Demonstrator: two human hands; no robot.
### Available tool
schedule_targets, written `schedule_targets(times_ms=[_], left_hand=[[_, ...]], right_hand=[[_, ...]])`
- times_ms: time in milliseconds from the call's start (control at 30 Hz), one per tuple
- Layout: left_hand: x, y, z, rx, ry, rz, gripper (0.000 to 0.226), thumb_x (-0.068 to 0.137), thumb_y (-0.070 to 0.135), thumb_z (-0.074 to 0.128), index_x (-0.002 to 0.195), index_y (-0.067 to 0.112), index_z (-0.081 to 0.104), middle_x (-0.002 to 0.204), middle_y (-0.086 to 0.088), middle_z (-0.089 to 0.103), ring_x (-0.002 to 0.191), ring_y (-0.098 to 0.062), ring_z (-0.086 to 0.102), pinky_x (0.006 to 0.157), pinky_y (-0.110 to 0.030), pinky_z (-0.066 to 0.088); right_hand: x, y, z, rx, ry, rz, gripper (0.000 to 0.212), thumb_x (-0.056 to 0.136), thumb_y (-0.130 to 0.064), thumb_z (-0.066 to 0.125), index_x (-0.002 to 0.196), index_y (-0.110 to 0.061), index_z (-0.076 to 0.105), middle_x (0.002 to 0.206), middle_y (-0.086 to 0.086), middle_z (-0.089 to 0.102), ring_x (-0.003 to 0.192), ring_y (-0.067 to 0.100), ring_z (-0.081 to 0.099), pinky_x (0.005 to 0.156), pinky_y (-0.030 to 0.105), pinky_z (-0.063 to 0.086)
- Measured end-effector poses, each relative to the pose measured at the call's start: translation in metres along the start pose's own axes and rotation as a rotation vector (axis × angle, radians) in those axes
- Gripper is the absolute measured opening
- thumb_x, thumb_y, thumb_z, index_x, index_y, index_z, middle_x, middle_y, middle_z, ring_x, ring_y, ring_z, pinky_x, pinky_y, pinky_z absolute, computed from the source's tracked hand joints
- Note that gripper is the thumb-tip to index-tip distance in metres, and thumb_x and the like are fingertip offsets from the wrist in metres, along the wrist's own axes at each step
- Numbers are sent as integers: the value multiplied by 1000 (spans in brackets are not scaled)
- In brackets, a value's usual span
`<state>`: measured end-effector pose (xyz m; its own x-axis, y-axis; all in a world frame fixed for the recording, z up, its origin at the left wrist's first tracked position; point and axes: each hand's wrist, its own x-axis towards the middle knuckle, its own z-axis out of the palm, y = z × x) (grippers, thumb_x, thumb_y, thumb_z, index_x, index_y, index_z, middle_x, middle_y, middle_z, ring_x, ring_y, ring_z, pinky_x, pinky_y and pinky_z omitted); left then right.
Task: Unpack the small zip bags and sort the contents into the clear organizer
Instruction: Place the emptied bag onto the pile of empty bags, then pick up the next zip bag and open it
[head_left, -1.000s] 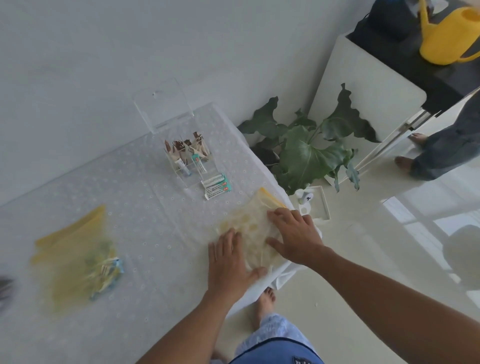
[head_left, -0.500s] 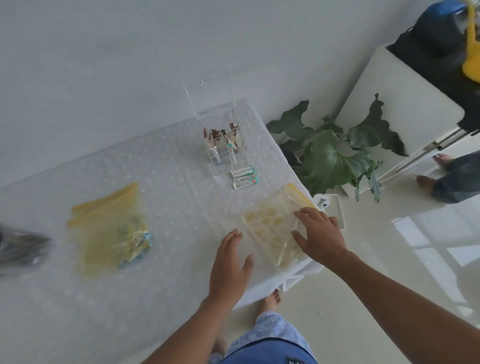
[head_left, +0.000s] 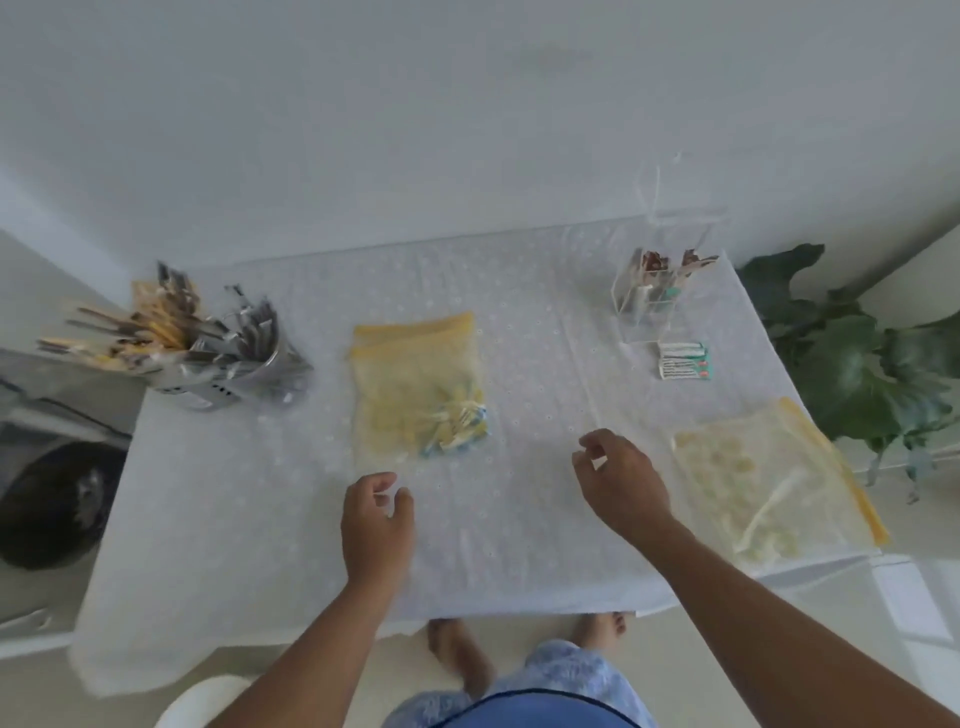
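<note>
The grip of each hand is loose and empty: the left hand (head_left: 376, 519) and right hand (head_left: 621, 480) hover over the desk (head_left: 234, 519), fingers half-curled, touching nothing. A yellow zip bag (head_left: 418, 384) with small packets lies just beyond the left hand, a flattened zip bag (head_left: 769, 483) beside the right. The clear organizer (head_left: 657, 291) stands at the far right corner, small boxes (head_left: 684, 359) just before it, a metal cup of sachets (head_left: 218, 358) far left.

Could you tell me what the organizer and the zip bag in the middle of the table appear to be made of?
The organizer looks like clear rigid acrylic: its contents show through, and only its edges stand out. The zip bag seems thin yellow-tinted plastic film, with packets showing through it and an opaque yellow zip strip on top.
</note>
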<state>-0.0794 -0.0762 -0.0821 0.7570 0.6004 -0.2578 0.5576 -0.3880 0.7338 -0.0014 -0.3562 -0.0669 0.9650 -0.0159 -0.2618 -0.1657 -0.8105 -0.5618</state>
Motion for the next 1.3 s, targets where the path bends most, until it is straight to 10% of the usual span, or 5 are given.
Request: schedule_targets(times_ms=[300, 600, 733, 1067, 1300], left_hand=[[89, 14, -31, -229, -98, -188, 39, 91, 20, 69, 128, 13, 58, 120, 0, 60, 108, -18, 60, 95, -36, 50], [98, 13, -26, -370, -283, -366, 36, 97, 32, 65, 68, 13, 56, 52, -5, 49, 42, -20, 39, 46, -23, 33], [96, 9, -22, -327, -273, -294, 19, 94, 28, 68, 96, 9, 67, 64, -6, 61, 46, -17, 49, 47, -25, 42], [114, 35, -24, -159, -66, -277, 7, 86, 27, 67, 91, 31, 71, 102, -3, 76, 95, -26, 72, 89, -46, 61], [59, 91, -17, 5, -17, -90, 47, 105, 44, 37, 107, 7, 66, 103, -13, 67, 95, -33, 61, 85, -45, 48]], right_hand=[[46, -119, 67, 306, -119, 129, 50, 99, -44, 59, 137, -11, 58, 121, 3, 66, 115, 22, 63, 97, 32, 47], [37, -106, 74, 286, -115, 275, 36, 91, -49, 64, 120, -28, 62, 95, -11, 72, 94, 17, 69, 89, 40, 57], [36, -94, 61, 299, -63, 211, 5, 94, -36, 62, 97, -32, 63, 80, -12, 69, 74, 14, 69, 75, 39, 60], [56, -69, 16, 351, -163, -66, 19, 95, -8, 62, 83, -22, 61, 96, -11, 69, 86, 5, 65, 65, 13, 43], [65, -46, 6, 427, -252, -147, 14, 91, -2, 63, 84, -14, 63, 90, -8, 71, 75, 0, 65, 65, 12, 48]])
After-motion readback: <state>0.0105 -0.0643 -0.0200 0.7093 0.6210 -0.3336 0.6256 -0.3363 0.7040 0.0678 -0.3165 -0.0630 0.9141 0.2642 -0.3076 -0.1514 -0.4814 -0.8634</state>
